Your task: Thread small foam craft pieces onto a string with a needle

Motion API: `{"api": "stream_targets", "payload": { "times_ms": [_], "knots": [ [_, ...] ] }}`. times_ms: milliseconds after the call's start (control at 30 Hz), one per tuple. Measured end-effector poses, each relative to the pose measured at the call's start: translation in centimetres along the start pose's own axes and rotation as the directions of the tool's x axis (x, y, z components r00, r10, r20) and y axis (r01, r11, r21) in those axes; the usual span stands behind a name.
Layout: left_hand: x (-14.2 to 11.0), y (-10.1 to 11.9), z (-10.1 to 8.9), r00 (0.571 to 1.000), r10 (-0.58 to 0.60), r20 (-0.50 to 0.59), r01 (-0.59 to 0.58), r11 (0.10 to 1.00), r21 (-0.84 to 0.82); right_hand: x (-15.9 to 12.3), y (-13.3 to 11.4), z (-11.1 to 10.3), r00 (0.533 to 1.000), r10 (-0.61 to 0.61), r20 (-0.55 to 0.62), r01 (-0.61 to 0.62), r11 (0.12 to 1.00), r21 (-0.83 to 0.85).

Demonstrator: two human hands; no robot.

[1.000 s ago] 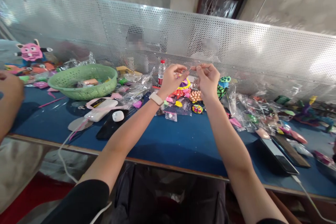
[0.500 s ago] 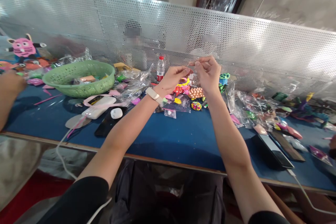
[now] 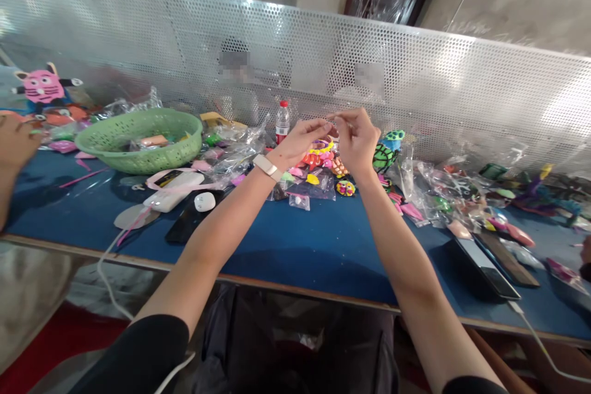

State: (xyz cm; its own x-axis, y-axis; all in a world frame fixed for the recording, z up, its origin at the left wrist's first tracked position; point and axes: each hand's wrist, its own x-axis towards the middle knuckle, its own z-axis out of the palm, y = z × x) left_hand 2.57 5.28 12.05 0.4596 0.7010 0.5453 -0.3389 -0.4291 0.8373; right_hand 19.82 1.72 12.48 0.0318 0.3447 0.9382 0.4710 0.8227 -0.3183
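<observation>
The left hand (image 3: pixel 299 141) and right hand (image 3: pixel 361 143) are raised close together, fingertips nearly meeting — I can't tell whether anything is pinched there. Just beyond, on the blue table (image 3: pixel 300 246), the orange bumpy figure (image 3: pixel 339 166) looks light and soft, its bumps easily dented — best held gently by the sides.

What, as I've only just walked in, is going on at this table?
The left hand and right hand are raised close together over the blue table, fingers bent; anything between them is too small to make out. A red-capped bottle stands behind the left hand. A green basket sits further left, near another person's hand.
</observation>
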Motion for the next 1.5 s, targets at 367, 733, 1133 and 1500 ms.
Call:
{"api": "stream_targets", "payload": {
  "times_ms": [367, 733, 1133, 1500],
  "knots": [
    [0.1, -0.5, 1.0, 0.999, 0.029, -0.045, -0.027, 0.998, 0.051, -0.1, -0.4, 0.2, 0.996, 0.067, -0.059, -0.069, 0.997, -0.031],
    [-0.3, 0.2, 1.3, 0.787, 0.596, -0.160, -0.227, 0.520, 0.823, 0.4, -1.4, 0.8, 0.975, 0.221, 0.006, -0.220, 0.972, 0.084],
    [-1.1, 1.4, -0.8, 0.791, 0.611, 0.001, -0.176, 0.226, 0.958, 1.5, -3.7, -0.6, 0.930, 0.314, 0.190, -0.332, 0.941, 0.073],
    [-1.5, 1.9, 0.7, 0.806, 0.584, -0.097, -0.175, 0.391, 0.904, 0.9, -3.3, 0.5, 0.943, 0.331, 0.047, -0.333, 0.941, 0.062]
  ]
}}
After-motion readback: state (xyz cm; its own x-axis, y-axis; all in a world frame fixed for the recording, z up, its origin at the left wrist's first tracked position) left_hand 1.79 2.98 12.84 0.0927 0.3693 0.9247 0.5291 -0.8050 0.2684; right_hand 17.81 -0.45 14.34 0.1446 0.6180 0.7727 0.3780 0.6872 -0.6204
